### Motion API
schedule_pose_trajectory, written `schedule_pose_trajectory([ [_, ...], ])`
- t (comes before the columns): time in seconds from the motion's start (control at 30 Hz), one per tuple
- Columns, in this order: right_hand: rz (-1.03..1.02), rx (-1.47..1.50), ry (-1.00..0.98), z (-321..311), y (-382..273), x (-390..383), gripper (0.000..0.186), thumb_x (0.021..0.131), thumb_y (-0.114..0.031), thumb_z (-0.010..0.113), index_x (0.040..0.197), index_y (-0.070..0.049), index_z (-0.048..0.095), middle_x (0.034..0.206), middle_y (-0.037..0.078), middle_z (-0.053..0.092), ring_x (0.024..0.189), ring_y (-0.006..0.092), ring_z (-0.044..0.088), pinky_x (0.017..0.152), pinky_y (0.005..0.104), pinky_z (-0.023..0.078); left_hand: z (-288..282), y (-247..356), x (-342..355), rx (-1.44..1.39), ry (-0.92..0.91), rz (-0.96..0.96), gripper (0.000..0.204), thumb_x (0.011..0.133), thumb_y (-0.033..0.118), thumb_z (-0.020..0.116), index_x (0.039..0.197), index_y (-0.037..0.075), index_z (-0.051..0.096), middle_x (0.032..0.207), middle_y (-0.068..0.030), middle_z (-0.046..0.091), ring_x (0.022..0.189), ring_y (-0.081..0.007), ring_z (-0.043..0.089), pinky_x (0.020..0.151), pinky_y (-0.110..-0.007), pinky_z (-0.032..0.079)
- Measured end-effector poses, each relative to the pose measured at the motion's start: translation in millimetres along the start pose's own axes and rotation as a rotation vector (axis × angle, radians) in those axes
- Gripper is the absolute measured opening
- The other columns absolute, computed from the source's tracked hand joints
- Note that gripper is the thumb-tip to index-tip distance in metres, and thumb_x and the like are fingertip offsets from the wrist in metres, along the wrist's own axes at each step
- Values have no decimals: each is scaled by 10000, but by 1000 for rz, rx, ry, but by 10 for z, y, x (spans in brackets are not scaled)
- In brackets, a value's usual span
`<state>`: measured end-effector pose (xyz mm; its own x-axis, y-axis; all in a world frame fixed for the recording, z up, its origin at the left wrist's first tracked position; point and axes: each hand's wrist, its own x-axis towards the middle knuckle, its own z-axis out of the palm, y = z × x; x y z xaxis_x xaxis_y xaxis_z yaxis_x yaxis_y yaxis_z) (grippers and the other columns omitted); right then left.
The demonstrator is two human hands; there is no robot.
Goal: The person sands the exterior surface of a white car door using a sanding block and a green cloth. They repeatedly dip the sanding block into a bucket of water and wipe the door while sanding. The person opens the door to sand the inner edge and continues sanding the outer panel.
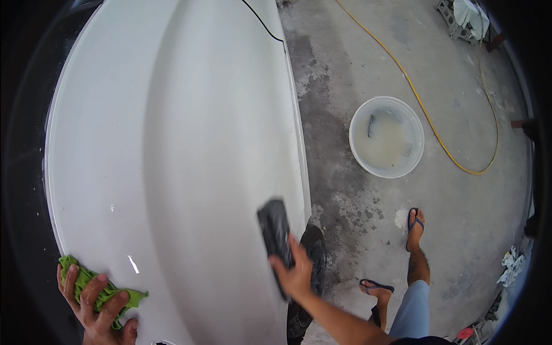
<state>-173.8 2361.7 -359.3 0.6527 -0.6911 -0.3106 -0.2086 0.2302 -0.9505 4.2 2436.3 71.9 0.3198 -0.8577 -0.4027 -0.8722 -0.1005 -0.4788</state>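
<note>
Near the right edge of the white panel (221,138), toward its close end, the right hand (295,276) is clamped on a black block (273,227), thumb down one flank and fingers on the other. The block reaches away from the hand, its far end jutting past the fingertips; its long axis runs nearly along the panel's length, leaning a little left. How the block sits to the panel is what matters most here, I'd say, yet it is blurred and I can't tell whether its underside touches.

The left hand (96,310) is well apart, at the panel's left edge, fingers spread but curled over a green cloth (133,298), holding it against the panel. So the right hand is plainly the one by the block. Between the two, a shaded crease (152,126) runs lengthwise down the panel; any straight path from block to cloth would cross it.

Just outside the panel's right edge, beside the right hand, shows a tyre (317,251). Farther right of the panel, on the floor (460,224), stand a white bucket (352,135) of cloudy liquid, a looping yellow hose (411,86) beyond it, and two sandalled feet (416,226).
</note>
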Motion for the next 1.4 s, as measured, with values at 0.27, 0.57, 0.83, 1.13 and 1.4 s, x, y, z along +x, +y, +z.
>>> schedule_pose_trajectory([
  [0.27, 315, 114, -8, 51, 36, 1008, 813, 909, -445, 763, 1500, 27, 465, 1309, 291, 655, 1185, 299, 676, 1014, 369, 512, -8, 27, 17, 15, -4, -30, 324, 862, 404, 592, 1014, 134, 688, 1282, -172, 601, 1363, -540, 405, 1118, -757, 258],
  [0.57, 139, 62, 92, 238, 303, 1702, 780, 938, -461, 712, 1492, 34, 473, 1355, 314, 614, 1247, 368, 634, 1054, 376, 486, 59, 12, 8, 16, 46, -42, 291, 742, 377, 635, 944, 193, 734, 1249, -131, 623, 1374, -498, 406, 1125, -754, 263],
  [0.83, 49, -69, -56, -41, -345, -476, 791, 874, -297, 832, 1450, 108, 471, 1394, 323, 573, 1333, 427, 557, 1141, 475, 401, 27, 71, 32, -4, 56, -105, 290, 684, 372, 650, 908, 251, 791, 1214, -76, 652, 1378, -439, 423, 1129, -738, 279],
  [1.13, 288, 94, 25, 182, 297, 2046, 764, 946, -435, 710, 1518, 4, 456, 1361, 298, 622, 1229, 312, 648, 1055, 357, 479, 39, 56, 66, 7, 71, -91, 304, 679, 380, 661, 921, 243, 784, 1195, -85, 657, 1368, -453, 424, 1125, -735, 271],
  [1.4, -92, 7, -82, -114, -294, -867, 814, 783, -237, 893, 1441, 63, 518, 1310, 330, 618, 1224, 458, 610, 1059, 500, 464, 10, 51, 63, -26, 52, -85, 283, 679, 397, 659, 887, 253, 784, 1182, -62, 656, 1354, -443, 432, 1118, -742, 280],
])
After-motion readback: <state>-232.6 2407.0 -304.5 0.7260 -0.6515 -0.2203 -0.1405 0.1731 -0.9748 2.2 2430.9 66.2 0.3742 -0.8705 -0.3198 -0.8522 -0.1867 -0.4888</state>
